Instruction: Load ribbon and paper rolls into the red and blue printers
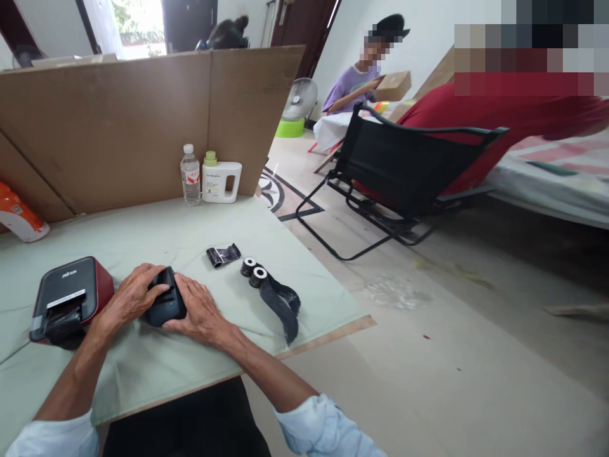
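Both my hands are on a small black box-shaped device resting on the cloth-covered table. My left hand grips its left side, with the thumb pressed on its top. On the opposite side my right hand closes around the edge. Just left of my left hand is a red and black printer-like machine, a dark strip hanging from its front slot. To the right lie two small rolls with white cores and long black tails. Behind them is a short piece of shiny black film, partly rolled.
A cardboard panel stands along the table's back. Before it are a water bottle, a white jug and an orange-white bottle. Past the table's right edge are a black folding chair, a fan and two people.
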A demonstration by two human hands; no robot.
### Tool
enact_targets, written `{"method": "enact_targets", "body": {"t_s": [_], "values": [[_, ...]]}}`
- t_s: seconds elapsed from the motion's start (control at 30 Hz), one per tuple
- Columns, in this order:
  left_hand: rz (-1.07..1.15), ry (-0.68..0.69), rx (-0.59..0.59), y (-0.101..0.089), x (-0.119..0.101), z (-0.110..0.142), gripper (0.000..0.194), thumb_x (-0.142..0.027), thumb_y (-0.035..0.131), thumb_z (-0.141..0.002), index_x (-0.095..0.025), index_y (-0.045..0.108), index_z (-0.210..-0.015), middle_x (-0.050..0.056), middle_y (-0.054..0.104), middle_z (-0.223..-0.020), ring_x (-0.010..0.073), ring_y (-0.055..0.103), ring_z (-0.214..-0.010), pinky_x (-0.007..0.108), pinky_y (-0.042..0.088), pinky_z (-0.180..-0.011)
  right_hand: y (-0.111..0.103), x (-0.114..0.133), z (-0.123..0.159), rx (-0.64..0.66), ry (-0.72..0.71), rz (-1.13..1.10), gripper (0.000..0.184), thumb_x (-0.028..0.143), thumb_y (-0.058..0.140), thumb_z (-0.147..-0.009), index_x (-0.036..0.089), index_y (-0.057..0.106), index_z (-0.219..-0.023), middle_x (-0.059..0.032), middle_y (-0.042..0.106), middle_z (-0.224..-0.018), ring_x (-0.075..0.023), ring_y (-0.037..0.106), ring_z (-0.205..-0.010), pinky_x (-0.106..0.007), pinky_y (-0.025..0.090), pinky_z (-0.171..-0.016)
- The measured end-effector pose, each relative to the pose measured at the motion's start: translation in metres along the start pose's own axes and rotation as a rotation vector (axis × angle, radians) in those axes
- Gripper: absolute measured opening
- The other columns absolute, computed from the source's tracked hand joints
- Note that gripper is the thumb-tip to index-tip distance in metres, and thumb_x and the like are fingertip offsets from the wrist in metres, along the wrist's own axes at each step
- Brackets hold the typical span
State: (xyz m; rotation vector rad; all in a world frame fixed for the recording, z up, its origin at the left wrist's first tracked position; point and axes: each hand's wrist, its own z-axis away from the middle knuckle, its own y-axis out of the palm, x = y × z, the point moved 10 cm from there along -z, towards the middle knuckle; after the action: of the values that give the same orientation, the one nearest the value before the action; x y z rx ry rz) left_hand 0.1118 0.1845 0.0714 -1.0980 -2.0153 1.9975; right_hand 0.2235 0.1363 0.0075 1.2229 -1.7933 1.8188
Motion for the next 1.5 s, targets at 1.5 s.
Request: {"method": "enact_targets", "body": {"t_s": [1.5], "values": [[0.155,-0.190,-0.023,0.023,0.033,0.061,0.111,-0.054,0.088,-0.072,-0.024,0.034,-0.164,0.019,0.025,-0.175,0.0409,0.030,-0.160,0.057,0.032,-0.128,0.001,0.005,0.008,-0.048,-0.096,0.057,0.112,0.048,0.086,-0.082,0.021,0.022,-0.170,-0.0209,0.029,-0.173,-0.0375,0.038,-0.155,-0.059,0.035,-0.124]]}}
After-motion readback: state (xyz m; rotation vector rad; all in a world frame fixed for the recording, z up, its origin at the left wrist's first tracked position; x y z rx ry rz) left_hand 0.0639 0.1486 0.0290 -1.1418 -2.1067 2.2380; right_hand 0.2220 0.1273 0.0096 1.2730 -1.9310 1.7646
